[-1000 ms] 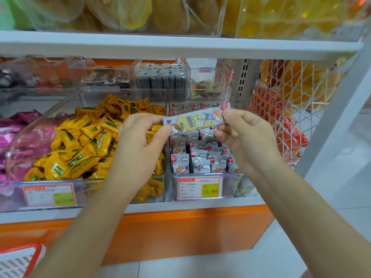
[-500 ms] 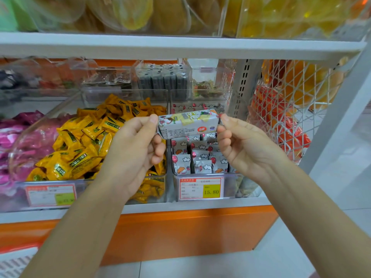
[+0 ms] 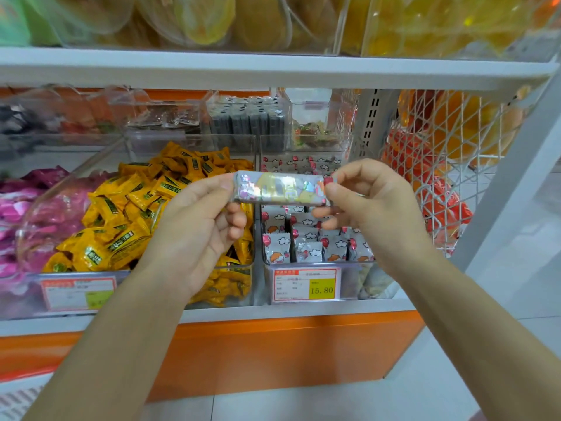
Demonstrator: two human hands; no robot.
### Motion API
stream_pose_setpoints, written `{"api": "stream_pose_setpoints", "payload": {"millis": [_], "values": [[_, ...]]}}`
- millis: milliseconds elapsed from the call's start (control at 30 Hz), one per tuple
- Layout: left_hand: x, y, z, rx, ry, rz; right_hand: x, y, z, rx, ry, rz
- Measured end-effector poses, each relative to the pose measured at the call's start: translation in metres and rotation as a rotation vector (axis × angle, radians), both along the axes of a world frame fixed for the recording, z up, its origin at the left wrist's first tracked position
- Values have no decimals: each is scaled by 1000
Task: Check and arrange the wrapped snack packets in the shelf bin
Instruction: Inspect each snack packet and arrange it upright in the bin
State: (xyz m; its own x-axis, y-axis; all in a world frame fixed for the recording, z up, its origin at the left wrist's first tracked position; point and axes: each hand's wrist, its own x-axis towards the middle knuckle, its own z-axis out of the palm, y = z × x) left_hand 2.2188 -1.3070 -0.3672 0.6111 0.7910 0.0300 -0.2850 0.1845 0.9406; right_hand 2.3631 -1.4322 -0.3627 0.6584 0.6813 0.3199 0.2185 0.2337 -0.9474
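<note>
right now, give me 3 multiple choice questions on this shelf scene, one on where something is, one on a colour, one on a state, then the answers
1. Where is the held packet?
A. lying in the yellow bin
B. in the air before the clear bin with the 15.80 tag
C. on the floor

2. What colour are the wrappers heaped in the bin left of the tagged one?
A. yellow
B. blue
C. white

3. How is the packet held?
A. by one hand only
B. pinched at each end by both hands
C. not held at all

Answers: 1 B, it hangs above the rows of packets in that bin. 2 A, the heap is yellow with dark labels. 3 B, the left hand grips one end, the right hand the other.
</note>
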Motion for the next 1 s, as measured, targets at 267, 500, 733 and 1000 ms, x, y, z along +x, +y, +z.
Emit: {"api": "stream_pose_setpoints", "payload": {"millis": [267, 500, 733, 1000], "values": [[1, -8, 2, 132, 104, -11, -6, 2, -2, -18, -106, -43], [0, -5, -4, 467, 202, 33, -5, 2, -5, 27, -12, 47], [0, -7, -2, 594, 188, 25, -9, 2, -4, -29, -268, -75], [6, -16, -4, 548, 186, 27, -15, 4, -7, 25, -412, -212]]}}
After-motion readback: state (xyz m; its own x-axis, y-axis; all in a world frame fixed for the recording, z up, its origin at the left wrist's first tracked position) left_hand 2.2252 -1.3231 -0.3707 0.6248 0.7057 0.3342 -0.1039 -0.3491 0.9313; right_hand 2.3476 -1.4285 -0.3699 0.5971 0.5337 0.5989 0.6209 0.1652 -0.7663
